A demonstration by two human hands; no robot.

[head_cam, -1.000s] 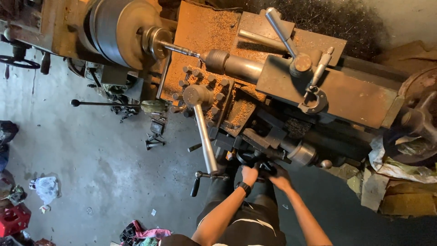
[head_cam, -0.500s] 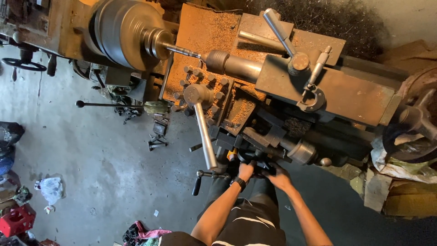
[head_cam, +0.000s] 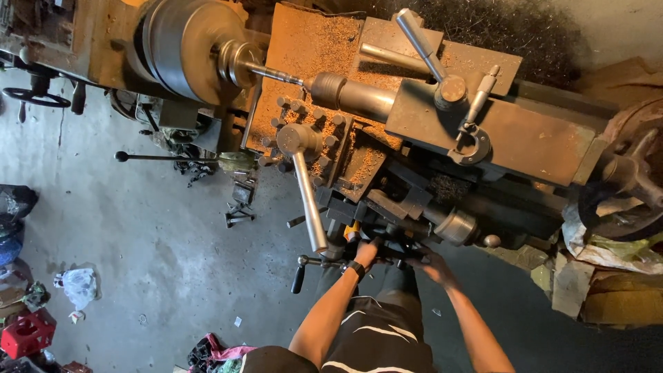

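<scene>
Lathe point(head_cam: 483, 138) fills the upper half of the view: a cast-iron machine, rusty and dusted with swarf, far too heavy to shift by hand, so only its wheels and levers are for gripping. At its left end sits the chuck point(head_cam: 183, 48), a big grey steel drum holding a thin rod point(head_cam: 273, 71) that runs to the tailstock quill point(head_cam: 356, 97). Below that is the tool post point(head_cam: 304, 141), ringed with bolt heads, with a long bright lever point(head_cam: 309, 200) slanting down from it toward the person. A micrometer point(head_cam: 476, 128) lies on the tailstock body, loose and delicate, well apart from both hands.

The work in hand is the carriage handwheel point(head_cam: 390, 242), a dark metal control low on the front of the machine, just right of the lever's lower end. It looks rigid and probably oily, so slick; it is best taken at the rim or its crank handle, with a full grip rather than fingertips.

Both hands are on it, close together. The left hand point(head_cam: 366, 252), a dark band on its wrist, wraps the left side of the wheel. The right hand point(head_cam: 428, 261) presses on its right side, below a round steel dial point(head_cam: 456, 226); whether its fingers are fully closed I cannot tell. A small black-knobbed handle point(head_cam: 298, 276) sticks out just left of the left hand, untouched.
</scene>
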